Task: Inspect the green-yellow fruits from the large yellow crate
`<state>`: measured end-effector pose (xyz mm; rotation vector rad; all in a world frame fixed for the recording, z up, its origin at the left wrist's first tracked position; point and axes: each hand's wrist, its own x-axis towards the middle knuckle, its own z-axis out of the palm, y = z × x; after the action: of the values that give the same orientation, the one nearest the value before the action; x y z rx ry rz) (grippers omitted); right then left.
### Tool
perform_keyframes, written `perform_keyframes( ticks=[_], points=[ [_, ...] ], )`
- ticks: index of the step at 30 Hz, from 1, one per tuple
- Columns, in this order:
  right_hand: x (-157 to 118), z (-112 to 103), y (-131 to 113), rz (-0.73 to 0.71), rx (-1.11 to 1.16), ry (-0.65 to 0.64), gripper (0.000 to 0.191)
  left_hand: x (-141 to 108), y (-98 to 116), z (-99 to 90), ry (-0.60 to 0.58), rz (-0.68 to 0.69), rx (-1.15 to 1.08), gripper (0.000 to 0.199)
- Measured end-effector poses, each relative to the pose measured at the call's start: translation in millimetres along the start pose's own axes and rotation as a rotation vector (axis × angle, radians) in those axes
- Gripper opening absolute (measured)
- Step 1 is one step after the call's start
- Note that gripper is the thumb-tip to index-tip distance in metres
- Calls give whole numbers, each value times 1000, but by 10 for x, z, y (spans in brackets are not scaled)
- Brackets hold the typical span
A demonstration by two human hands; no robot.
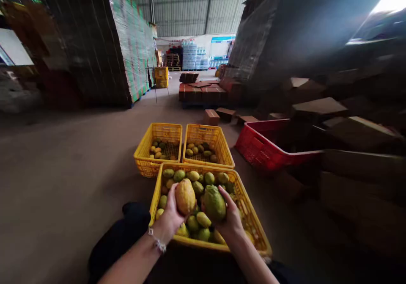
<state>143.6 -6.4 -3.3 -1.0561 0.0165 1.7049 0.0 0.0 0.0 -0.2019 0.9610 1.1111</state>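
Over the front yellow crate, my left hand is wrapped round a large yellow fruit with uneven skin. A bumpy green fruit is in my right hand, the thumb along its upper right side. Both fruits are held side by side with a small gap between them. Below them the crate holds many green and yellow fruits of similar shape, partly hidden by my hands. The exact kind of fruit I cannot tell.
Behind stand two more yellow crates, the left one and the right one, with fewer fruits in each. A red crate and cardboard boxes lie to the right. Wrapped stacks rise at the left.
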Motion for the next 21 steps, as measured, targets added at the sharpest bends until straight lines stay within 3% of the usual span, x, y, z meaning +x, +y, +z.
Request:
perform_keyframes(
  ticks=[6, 12, 21],
  points=[
    [68, -40, 26, 9, 62, 61, 21, 147, -93, -135, -81, -37, -73, 40],
    [118, -92, 43, 81, 24, 28, 37, 101, -84, -101, -82, -68, -44, 35],
    [36, -55, -20, 11, 115, 106, 19, 5, 48, -14, 6, 59, -176, 27]
  ],
)
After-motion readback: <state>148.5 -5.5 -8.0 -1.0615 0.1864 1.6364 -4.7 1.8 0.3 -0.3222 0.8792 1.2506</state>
